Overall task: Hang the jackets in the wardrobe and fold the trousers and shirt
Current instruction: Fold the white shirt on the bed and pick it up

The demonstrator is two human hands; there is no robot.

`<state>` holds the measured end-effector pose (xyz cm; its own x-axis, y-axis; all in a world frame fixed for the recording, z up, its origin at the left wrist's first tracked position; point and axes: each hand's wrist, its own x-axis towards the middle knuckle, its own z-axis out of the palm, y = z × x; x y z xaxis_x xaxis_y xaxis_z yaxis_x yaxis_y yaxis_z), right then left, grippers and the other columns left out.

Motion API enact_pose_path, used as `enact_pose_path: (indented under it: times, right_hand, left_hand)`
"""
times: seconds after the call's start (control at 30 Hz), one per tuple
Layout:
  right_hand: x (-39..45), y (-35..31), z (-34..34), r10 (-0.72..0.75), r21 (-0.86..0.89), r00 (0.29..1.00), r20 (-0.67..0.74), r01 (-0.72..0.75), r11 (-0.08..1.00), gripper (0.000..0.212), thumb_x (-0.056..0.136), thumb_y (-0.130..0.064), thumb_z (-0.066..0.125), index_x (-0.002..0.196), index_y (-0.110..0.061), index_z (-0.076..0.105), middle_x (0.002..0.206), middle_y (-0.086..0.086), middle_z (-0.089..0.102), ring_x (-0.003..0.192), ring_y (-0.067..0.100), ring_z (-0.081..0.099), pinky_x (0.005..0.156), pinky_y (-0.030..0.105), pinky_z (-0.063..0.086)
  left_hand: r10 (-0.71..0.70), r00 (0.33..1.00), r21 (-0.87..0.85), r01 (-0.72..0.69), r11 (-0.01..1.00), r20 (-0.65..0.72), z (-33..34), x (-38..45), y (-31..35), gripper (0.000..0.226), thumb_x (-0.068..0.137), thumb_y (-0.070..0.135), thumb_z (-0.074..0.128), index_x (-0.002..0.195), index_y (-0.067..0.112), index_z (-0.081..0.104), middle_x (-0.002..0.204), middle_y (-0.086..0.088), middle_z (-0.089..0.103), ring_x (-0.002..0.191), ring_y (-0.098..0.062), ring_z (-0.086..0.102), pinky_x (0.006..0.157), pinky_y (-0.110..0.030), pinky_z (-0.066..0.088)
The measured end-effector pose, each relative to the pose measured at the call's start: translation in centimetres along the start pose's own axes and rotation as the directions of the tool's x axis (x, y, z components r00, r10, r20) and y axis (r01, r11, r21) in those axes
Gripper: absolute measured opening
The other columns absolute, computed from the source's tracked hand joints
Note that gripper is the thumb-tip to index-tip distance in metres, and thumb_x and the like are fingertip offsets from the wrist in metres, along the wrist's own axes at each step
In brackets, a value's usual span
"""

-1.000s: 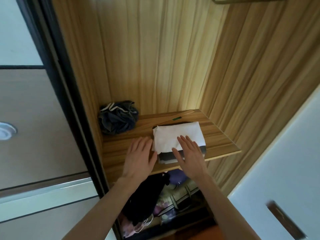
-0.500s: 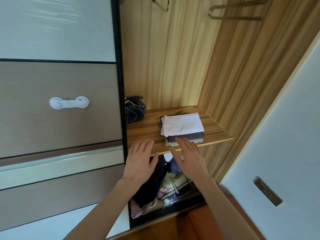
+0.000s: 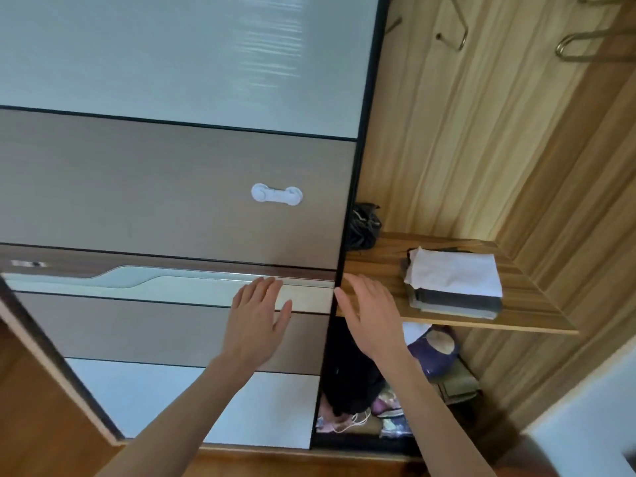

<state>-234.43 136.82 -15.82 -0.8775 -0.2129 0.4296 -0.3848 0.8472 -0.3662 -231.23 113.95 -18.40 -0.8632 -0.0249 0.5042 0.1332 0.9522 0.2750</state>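
single view only, head-worn, wide-angle. it looks forward and down from standing height at an open wardrobe, and the frame is rolled so verticals lean. the sliding door [image 3: 179, 187] fills 9 to 12 o'clock at close range. the shelf [image 3: 378, 266] sits toward 3 o'clock, within arm's reach. both forearms enter from 6 o'clock. hanger hooks [image 3: 581, 46] show at 1 o'clock. no second view shares the scene.

A glossy grey-and-white sliding door [image 3: 179, 187] is gleaming beside a striped wooden shelf [image 3: 378, 266] carrying soft folded cloth [image 3: 454, 273].
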Motion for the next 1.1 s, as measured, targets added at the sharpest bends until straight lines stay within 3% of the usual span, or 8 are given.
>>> enact_pose_path:
  times: [0.27, 0.47, 0.57, 0.7, 0.8, 1.1]
  right_hand:
    - [4.5, -11.1, 3.8, -0.160, -0.051, 0.986, -0.036, 0.158, 0.986, 0.061, 0.107, -0.058, 0.028, 0.152, -0.022, 0.049, 0.156, -0.004, 0.050, 0.146, 0.016, 0.043, 0.122, 0.035, 0.029]
    - [10.7, -19.5, 7.0, -0.229, -0.109, 0.908, -0.350, 0.203, 0.973, 0.052, 0.109, -0.037, 0.051, 0.157, -0.016, 0.044, 0.170, 0.004, 0.028, 0.161, 0.023, 0.014, 0.128, 0.045, 0.020]
    - [14.7, -21.9, 8.1, -0.232, -0.253, 0.893, -0.385, 0.140, 0.957, 0.062, 0.107, -0.042, 0.050, 0.163, -0.022, 0.032, 0.174, 0.004, 0.018, 0.161, 0.028, 0.006, 0.128, 0.051, 0.016]
    - [17.5, -22.0, 9.7, -0.209, -0.373, 0.888, -0.411, 0.045, 0.927, 0.074, 0.104, -0.052, 0.050, 0.166, -0.029, 0.019, 0.175, 0.004, 0.013, 0.161, 0.031, 0.008, 0.127, 0.057, 0.017]
    - [18.2, -21.0, 10.6, -0.231, -0.385, 0.853, -0.469, 0.038, 0.922, 0.073, 0.105, -0.055, 0.048, 0.167, -0.033, 0.015, 0.175, 0.000, 0.009, 0.162, 0.028, 0.005, 0.128, 0.055, 0.015]
    - [18.7, -18.4, 10.4, -0.262, -0.406, 0.809, -0.526, 0.032, 0.913, 0.067, 0.107, -0.056, 0.044, 0.166, -0.035, 0.020, 0.175, -0.001, 0.013, 0.161, 0.026, 0.009, 0.129, 0.051, 0.015]
  left_hand:
    - [-0.034, 0.989, 0.060, 0.043, 0.997, -0.145, -5.7, 2.1, -9.3, 0.051, 0.105, 0.039, 0.044, 0.142, 0.008, 0.060, 0.146, -0.010, 0.061, 0.141, -0.034, 0.050, 0.116, -0.050, 0.041]
    - [0.094, 0.958, 0.096, -0.070, 0.993, -0.273, -8.7, 6.4, -17.4, 0.052, 0.104, 0.028, 0.048, 0.153, 0.010, 0.048, 0.160, -0.010, 0.046, 0.151, -0.033, 0.038, 0.123, -0.051, 0.031]
    - [0.185, 0.947, 0.187, -0.139, 0.972, -0.261, -9.5, 9.3, -20.4, 0.061, 0.106, 0.028, 0.045, 0.163, 0.016, 0.029, 0.169, -0.009, 0.029, 0.158, -0.032, 0.023, 0.125, -0.052, 0.026]
    - [0.172, 0.956, 0.231, -0.117, 0.966, -0.238, -9.0, 12.2, -21.2, 0.072, 0.106, 0.040, 0.051, 0.167, 0.019, 0.018, 0.174, -0.012, 0.012, 0.160, -0.040, 0.010, 0.126, -0.058, 0.021]
    - [0.169, 0.949, 0.233, -0.106, 0.967, -0.267, -7.3, 13.1, -21.0, 0.073, 0.107, 0.051, 0.043, 0.167, 0.021, 0.015, 0.175, -0.013, 0.003, 0.160, -0.043, 0.000, 0.125, -0.061, 0.019]
    - [0.230, 0.903, 0.216, -0.158, 0.964, -0.363, -4.3, 14.4, -20.3, 0.076, 0.104, 0.054, 0.041, 0.168, 0.022, 0.013, 0.175, -0.014, 0.001, 0.159, -0.045, -0.002, 0.127, -0.062, 0.011]
